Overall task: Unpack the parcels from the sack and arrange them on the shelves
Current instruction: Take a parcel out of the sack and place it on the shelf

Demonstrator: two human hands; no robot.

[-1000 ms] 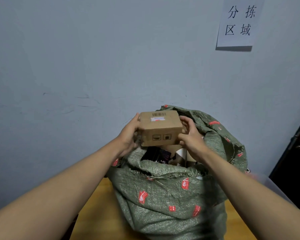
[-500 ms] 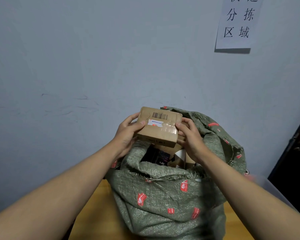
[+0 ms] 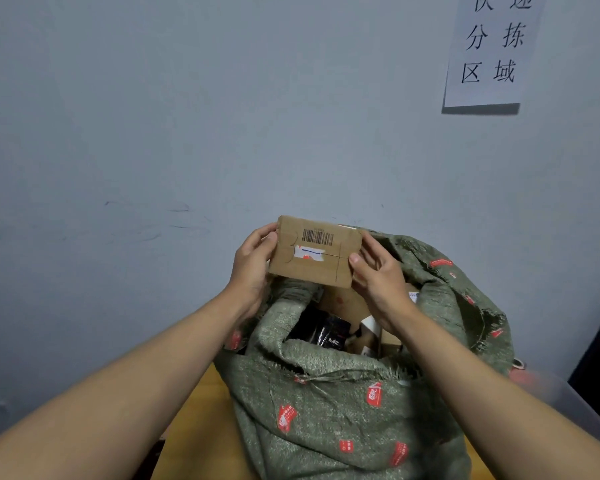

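Box [image 3: 314,252] was held above the open sack [image 3: 326,410], clear of its mouth, gripped at both short ends. Left hand [image 3: 253,263] was wrapped round the left end, thumb on the face, fingers behind. Right hand [image 3: 378,275] was clamped on the right end, thumb tip on the front edge, fingers curled behind. Two-handed end grip judged to keep the face unobstructed.

Face with barcode [image 3: 317,236] and torn label [image 3: 309,253] was tilted toward the camera, likely so the label could be read before a shelf was picked. No shelves were in view.

Sack was stood on the counter [image 3: 201,427] against the wall, mouth rolled open so contents could be reached. More parcels were seen inside: a black packet [image 3: 321,332] and a brown carton [image 3: 347,303], partly hidden behind the right wrist. Task judged early; sack far from emptied.

Paper sign [image 3: 489,50] was fixed on the wall, upper right. A translucent bin [image 3: 561,403] was just beside the sack at right, blurred.

Risk: the box is light and the grip is only at the edges, so slip is possible if turned further.
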